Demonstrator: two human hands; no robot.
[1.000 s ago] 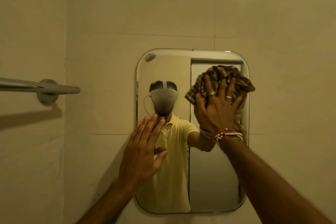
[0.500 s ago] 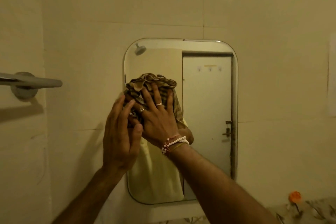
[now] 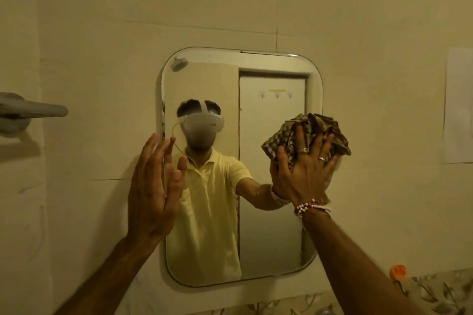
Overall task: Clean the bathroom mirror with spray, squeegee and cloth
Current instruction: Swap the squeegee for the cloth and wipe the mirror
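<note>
A rounded rectangular mirror hangs on the beige tiled wall. My right hand presses a crumpled brown checked cloth flat against the mirror's right edge, at mid height. My left hand is raised by the mirror's left edge with fingers spread and straight, holding nothing. Whether it touches the glass I cannot tell. The mirror reflects a person in a yellow shirt and a white door. No spray bottle or squeegee is in view.
A grey towel rail sticks out from the wall at the left. A paper sheet hangs on the wall at the right. An orange-topped object and a floral tile band sit at the lower right.
My right hand swept the cloth from the mirror's right side to the left, then back to the right edge. My left hand stayed open near the left edge.
</note>
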